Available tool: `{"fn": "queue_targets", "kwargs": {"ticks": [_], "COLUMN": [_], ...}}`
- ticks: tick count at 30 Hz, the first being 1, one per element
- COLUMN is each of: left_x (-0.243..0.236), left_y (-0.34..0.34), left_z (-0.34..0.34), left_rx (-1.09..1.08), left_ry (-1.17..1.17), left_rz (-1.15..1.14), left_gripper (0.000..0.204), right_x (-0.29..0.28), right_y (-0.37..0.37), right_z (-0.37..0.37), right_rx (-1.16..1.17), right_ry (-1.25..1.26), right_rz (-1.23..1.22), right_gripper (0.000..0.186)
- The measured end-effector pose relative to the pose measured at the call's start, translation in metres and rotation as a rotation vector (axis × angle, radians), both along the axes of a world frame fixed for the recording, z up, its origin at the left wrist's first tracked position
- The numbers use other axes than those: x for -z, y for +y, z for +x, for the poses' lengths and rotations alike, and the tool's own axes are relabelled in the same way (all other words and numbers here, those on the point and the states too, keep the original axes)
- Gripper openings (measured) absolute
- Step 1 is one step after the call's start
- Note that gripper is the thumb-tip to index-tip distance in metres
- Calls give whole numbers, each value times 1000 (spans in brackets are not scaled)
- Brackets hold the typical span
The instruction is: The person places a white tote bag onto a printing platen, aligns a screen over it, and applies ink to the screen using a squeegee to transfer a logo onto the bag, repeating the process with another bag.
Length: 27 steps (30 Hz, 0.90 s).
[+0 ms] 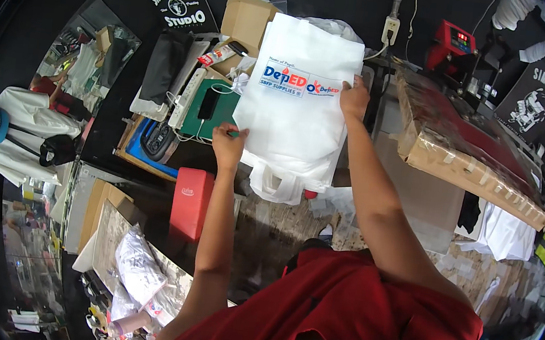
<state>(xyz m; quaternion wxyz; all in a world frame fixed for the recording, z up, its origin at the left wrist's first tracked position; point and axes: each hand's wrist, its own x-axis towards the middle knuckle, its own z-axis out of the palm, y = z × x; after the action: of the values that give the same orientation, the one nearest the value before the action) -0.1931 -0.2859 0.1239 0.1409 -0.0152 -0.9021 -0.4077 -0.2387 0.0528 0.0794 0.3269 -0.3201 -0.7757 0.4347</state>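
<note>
White non-woven fabric dominates the centre of the view: a printed tote bag point(296, 105) held flat between two bare hands, its long axis running away from the person toward the far edge of the workbench point(418, 186).

Far left: a white garment and dark caps point(21, 135) hang beside the bench, well apart from either hand.

Left of centre: a red box point(191, 202) stands at the near edge of the bench, just below the left forearm; beyond it lie a green board point(214, 120) with a dark phone on it and a white power strip point(187, 96), both just beside the bag's left edge.

Left hand point(229, 143): closed in a pinch on the bag's lower left edge, fingers curled over the fabric (the thumb side is hidden beneath it). This is the nearer of the two grips to the person's body.

Centre: the bag's printed panel of blue and red faces upward, near the top of the bag; its handles point(274, 184) hang loose at the near end, over more white bags beneath.

Right hand point(355, 97): grasping the bag's right edge level with the print, farther out than the left hand, so the two grips sit diagonally across the bag.

Right: a long cardboard-wrapped slab point(469, 159) lies along the bench, near the right forearm but not touching it, with a red heat press point(454, 46) behind it. Folded white garments point(500, 233) rest below the slab's near end.
</note>
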Motion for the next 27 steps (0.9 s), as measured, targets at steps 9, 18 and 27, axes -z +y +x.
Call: {"fn": "queue_targets", "kwargs": {"ticks": [9,18,27], "left_x": [-40,-12,17], "left_y": [73,139,182], "left_z": [-67,-242,-278], "left_rx": [305,234,187], "left_ry": [524,266,514], "left_rz": [-283,-322,34], "left_gripper": [62,84,34], "right_x": [-25,-25,-4], "right_y": [-41,-29,-24], "right_z": [70,45,27], "right_rx": [-97,-201,-112], "right_ry": [-193,-125,-180], "right_rz": [147,-37,-64], "right_gripper": [91,86,75]}}
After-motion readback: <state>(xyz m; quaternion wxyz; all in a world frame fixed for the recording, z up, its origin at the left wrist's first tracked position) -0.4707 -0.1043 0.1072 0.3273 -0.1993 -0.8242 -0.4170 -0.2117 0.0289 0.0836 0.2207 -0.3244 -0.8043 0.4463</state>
